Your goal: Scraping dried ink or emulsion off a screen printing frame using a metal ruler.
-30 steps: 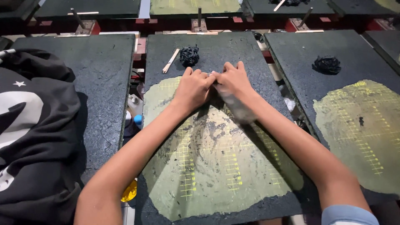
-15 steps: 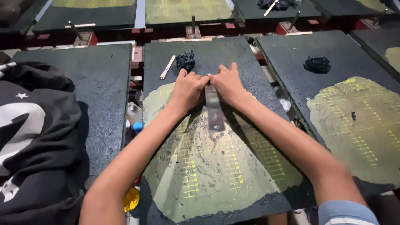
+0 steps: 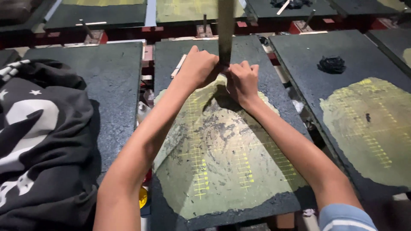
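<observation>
- Scraper (image 3: 225,30): flat, narrow blade standing upright at the far end of the middle pallet (image 3: 171,55), top edge cut off by the frame.
- Left hand (image 3: 198,68): clamped around the scraper's lower end from the left, knuckles up.
- Right hand (image 3: 242,81): closed on the same lower end from the right, touching the left hand.
- Both hands sit at the far edge of the yellow-green film (image 3: 222,167), a patchy coat with yellow grid marks covering most of the middle pallet; the film lifts into a fold just under the hands.
- Small stick (image 3: 178,66) lies on the pallet just left of the left hand.
- Right pallet (image 3: 299,55): same kind of yellow-green patch (image 3: 372,128), plus a black wad (image 3: 332,64) near its far end.
- Left pallet (image 3: 111,85): black garment (image 3: 43,141) with white print draped over its near-left part.
- Small bottles (image 3: 144,105) in the gap between left and middle pallets.
</observation>
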